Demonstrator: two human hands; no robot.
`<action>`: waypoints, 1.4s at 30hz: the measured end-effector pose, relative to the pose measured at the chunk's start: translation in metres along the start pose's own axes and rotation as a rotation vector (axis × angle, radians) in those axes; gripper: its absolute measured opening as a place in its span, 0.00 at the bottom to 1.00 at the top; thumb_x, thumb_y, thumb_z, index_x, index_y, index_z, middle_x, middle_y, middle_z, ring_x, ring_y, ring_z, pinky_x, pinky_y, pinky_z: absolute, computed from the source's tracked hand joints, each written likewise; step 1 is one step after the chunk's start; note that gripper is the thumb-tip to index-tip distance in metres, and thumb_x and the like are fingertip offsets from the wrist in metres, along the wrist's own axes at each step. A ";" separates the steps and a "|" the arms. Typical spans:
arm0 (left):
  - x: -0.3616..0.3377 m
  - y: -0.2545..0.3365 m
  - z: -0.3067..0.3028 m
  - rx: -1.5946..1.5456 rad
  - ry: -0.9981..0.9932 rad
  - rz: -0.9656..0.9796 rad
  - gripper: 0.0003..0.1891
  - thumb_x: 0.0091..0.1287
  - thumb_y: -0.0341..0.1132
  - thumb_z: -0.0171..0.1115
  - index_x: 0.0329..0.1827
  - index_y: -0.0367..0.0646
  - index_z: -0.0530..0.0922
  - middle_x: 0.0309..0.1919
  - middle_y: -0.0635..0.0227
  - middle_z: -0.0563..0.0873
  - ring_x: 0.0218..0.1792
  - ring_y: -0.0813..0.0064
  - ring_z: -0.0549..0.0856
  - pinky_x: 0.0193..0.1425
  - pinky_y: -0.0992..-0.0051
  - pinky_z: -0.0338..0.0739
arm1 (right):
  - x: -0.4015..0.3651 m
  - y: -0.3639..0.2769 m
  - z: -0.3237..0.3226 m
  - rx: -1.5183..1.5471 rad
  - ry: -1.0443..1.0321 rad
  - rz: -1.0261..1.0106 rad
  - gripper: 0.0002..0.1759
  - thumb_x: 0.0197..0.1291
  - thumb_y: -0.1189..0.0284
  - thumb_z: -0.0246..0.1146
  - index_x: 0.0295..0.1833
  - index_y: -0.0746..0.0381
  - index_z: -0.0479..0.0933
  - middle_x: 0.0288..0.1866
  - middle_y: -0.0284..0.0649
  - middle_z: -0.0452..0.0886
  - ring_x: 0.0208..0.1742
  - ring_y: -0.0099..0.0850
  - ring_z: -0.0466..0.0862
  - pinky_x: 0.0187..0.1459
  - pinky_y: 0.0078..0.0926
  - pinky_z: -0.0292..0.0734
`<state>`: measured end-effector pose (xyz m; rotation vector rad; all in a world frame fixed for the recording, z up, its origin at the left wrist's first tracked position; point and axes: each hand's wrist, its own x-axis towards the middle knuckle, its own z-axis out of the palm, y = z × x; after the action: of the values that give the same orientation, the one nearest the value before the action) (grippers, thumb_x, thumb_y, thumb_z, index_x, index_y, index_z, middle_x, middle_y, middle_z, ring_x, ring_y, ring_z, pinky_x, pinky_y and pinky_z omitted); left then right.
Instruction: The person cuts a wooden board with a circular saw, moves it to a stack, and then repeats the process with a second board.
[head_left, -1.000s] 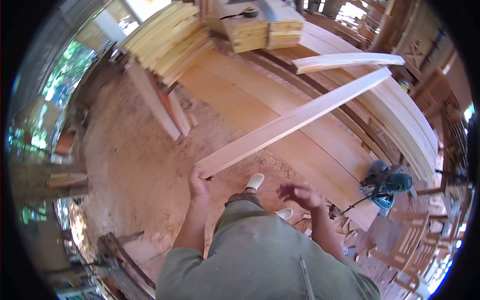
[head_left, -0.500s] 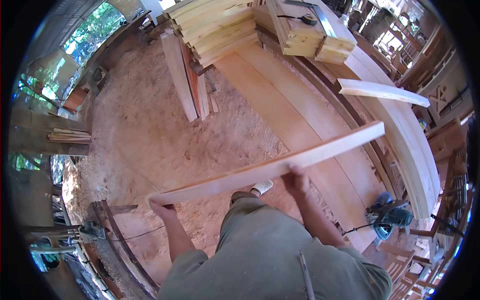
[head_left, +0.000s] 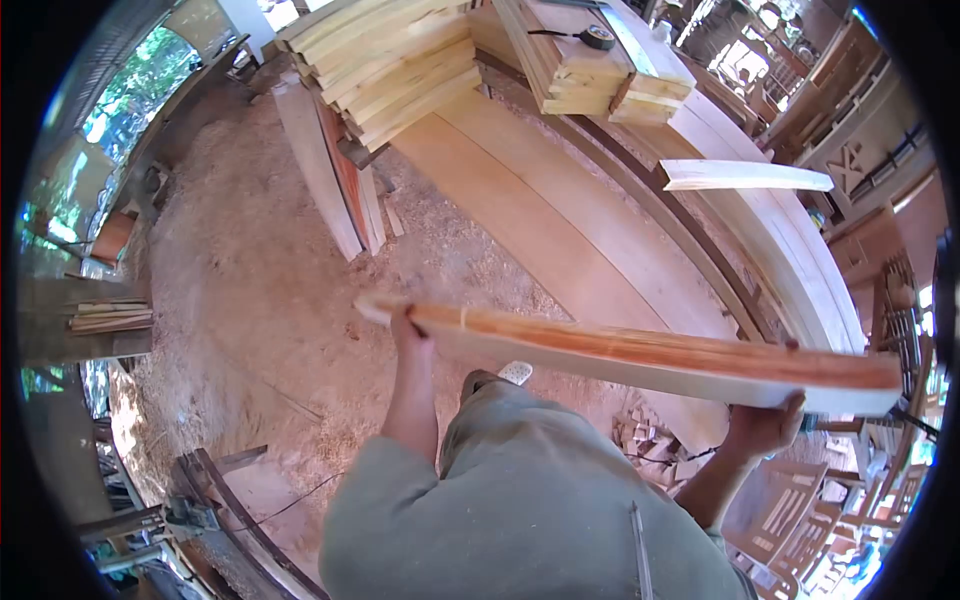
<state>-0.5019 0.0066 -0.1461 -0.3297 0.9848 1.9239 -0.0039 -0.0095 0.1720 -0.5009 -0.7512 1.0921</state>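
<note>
A long wooden plank [head_left: 640,352] runs across the view in front of my body, its reddish edge turned up and its paler face below. My left hand [head_left: 410,328] grips it near its left end, over the sawdust-covered floor. Close to the right end, my right hand [head_left: 768,425] holds the underside, with fingertips showing at the lower edge. The plank hides part of the wide flat boards [head_left: 540,205] behind it.
Stacked planks [head_left: 390,70] stand at the upper left of the boards. A tape measure [head_left: 597,37] and metal square lie on another stack [head_left: 590,85]. A loose pale piece [head_left: 745,176] rests on long boards at right. Wood offcuts [head_left: 645,430] lie below the plank.
The plank has swung, its right end down and toward me, and turned to show its reddish edge. My right hand has moved right and down along it; my left hand has moved up and right.
</note>
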 end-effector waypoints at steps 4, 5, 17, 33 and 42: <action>0.007 0.018 0.126 0.314 -0.101 0.140 0.13 0.60 0.31 0.65 0.43 0.32 0.76 0.37 0.59 0.83 0.39 0.67 0.85 0.44 0.67 0.82 | -0.073 -0.015 -0.063 -0.056 0.222 -0.136 0.40 0.64 0.58 0.66 0.75 0.67 0.63 0.76 0.51 0.66 0.77 0.49 0.65 0.78 0.57 0.54; 0.018 0.015 0.150 0.452 -0.060 0.197 0.16 0.58 0.31 0.66 0.45 0.27 0.77 0.39 0.57 0.84 0.39 0.66 0.85 0.43 0.66 0.82 | -0.094 -0.015 -0.068 -0.061 0.230 -0.134 0.37 0.66 0.58 0.64 0.74 0.68 0.64 0.75 0.51 0.68 0.75 0.49 0.67 0.77 0.55 0.56; 0.098 -0.056 0.296 1.673 -0.139 0.701 0.37 0.53 0.42 0.74 0.57 0.19 0.74 0.58 0.36 0.79 0.56 0.49 0.83 0.59 0.57 0.80 | -0.176 0.093 -0.031 0.237 1.059 0.142 0.14 0.69 0.65 0.59 0.55 0.60 0.76 0.54 0.43 0.83 0.60 0.38 0.79 0.66 0.46 0.71; -0.149 -0.212 0.255 1.929 -2.133 0.623 0.22 0.43 0.41 0.81 0.43 0.44 0.88 0.47 0.68 0.89 0.51 0.63 0.85 0.55 0.65 0.80 | -0.141 0.092 -0.095 -0.267 0.984 0.590 0.09 0.67 0.69 0.65 0.48 0.61 0.80 0.41 0.39 0.86 0.37 0.29 0.85 0.41 0.31 0.83; -0.152 -0.232 0.249 2.111 -1.958 0.812 0.22 0.39 0.43 0.81 0.38 0.47 0.87 0.43 0.69 0.87 0.46 0.63 0.86 0.54 0.65 0.80 | -0.096 -0.022 -0.270 -0.044 1.262 0.043 0.12 0.67 0.67 0.62 0.52 0.61 0.77 0.40 0.40 0.85 0.42 0.35 0.86 0.50 0.43 0.83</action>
<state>-0.1887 0.1596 -0.0148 2.6356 0.8943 -0.0315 0.1884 -0.1080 -0.0179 -1.0802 0.3515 0.5942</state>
